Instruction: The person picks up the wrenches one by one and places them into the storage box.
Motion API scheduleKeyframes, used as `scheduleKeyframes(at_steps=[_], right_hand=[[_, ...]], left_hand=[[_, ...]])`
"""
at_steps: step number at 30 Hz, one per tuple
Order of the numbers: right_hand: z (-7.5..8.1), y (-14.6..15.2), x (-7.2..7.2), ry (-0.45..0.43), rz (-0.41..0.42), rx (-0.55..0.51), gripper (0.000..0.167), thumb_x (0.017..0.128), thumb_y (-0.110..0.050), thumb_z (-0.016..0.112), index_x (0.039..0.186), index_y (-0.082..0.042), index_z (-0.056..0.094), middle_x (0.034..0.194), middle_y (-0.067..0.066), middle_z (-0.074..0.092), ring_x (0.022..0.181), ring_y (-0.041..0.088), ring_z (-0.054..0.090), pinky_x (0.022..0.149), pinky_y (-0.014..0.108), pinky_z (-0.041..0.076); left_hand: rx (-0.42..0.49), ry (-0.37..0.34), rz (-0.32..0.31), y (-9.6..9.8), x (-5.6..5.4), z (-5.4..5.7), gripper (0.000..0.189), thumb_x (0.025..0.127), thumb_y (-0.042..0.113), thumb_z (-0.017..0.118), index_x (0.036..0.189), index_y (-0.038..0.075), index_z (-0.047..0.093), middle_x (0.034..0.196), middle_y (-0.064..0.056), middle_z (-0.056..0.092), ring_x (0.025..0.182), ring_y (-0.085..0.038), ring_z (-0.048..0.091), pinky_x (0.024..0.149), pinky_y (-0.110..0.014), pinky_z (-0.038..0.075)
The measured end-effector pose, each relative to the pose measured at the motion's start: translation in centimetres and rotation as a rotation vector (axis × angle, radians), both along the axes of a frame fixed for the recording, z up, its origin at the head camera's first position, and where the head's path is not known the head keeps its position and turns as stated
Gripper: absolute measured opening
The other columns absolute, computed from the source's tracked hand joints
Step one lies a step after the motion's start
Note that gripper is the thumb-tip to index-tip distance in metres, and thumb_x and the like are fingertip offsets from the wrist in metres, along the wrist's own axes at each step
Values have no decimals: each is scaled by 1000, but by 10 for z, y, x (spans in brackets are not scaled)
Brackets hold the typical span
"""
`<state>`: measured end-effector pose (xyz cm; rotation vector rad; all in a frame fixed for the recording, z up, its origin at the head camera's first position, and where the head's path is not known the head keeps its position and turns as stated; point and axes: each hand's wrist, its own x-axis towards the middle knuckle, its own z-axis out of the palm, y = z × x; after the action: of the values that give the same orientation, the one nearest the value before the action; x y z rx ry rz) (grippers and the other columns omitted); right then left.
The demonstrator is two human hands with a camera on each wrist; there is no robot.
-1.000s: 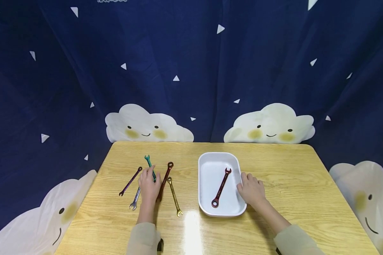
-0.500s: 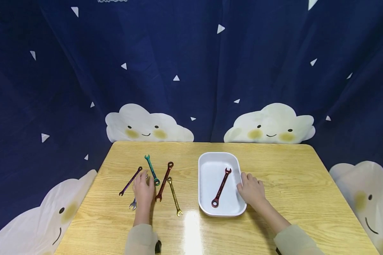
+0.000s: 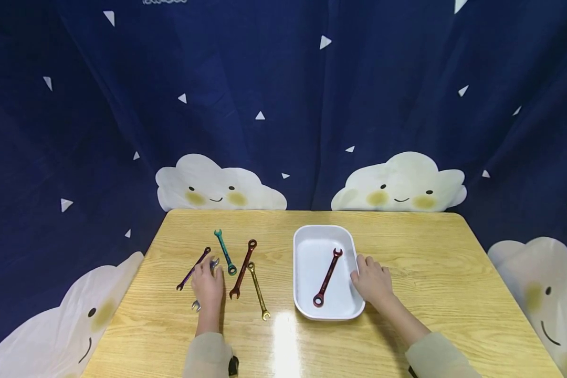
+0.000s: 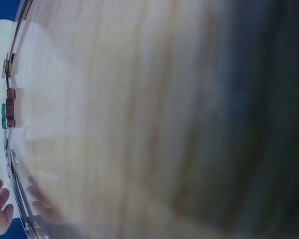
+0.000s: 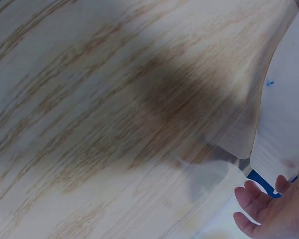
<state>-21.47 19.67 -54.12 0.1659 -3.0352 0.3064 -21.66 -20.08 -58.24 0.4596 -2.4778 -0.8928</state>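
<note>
In the head view my left hand (image 3: 209, 287) is over a silver wrench (image 3: 196, 305), hiding its middle; both ends show. The left wrist view has my loosely bent fingers (image 4: 0, 196) just above that wrench, which lies flat on the table. A purple wrench (image 3: 192, 269) is left of the hand, a teal ratchet wrench (image 3: 224, 252) just right. My right hand (image 3: 374, 282) rests at the right rim of a white tray (image 3: 307, 257), thumb by the edge and fingers relaxed outside it. One dark red ratchet wrench (image 3: 328, 278) lies inside the tray.
A reddish-brown wrench (image 3: 243, 270) and a gold wrench (image 3: 258, 291) lie between my left hand and the tray. Behind the wooden table (image 3: 416, 247) hangs a dark blue curtain (image 3: 283, 79) printed with clouds.
My left hand has shifted left and slightly toward me, from over the teal wrench to over the silver one, leaving the teal and reddish-brown wrenches uncovered. My right hand stays at the tray.
</note>
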Motion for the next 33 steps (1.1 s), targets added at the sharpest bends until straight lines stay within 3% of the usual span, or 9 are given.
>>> scheduleKeyframes(at_steps=[15, 33], right_hand=[[0, 1, 0, -4, 2, -2, 30, 87, -22, 47, 107, 0, 46, 93, 17, 50, 83, 35, 52, 73, 52, 39], [-2, 0, -1, -4, 2, -7, 29, 87, -23, 46, 106, -1, 46, 95, 18, 50, 83, 35, 52, 74, 53, 39]], left_hand=[[49, -96, 75, -3, 5, -8, 40, 84, 18, 64, 119, 1, 55, 108, -22, 47, 106, -38, 40, 83, -53, 32], [96, -102, 152, -1, 4, -9, 33, 85, 16, 63, 114, 2, 59, 107, -21, 48, 102, -38, 40, 83, -51, 31]])
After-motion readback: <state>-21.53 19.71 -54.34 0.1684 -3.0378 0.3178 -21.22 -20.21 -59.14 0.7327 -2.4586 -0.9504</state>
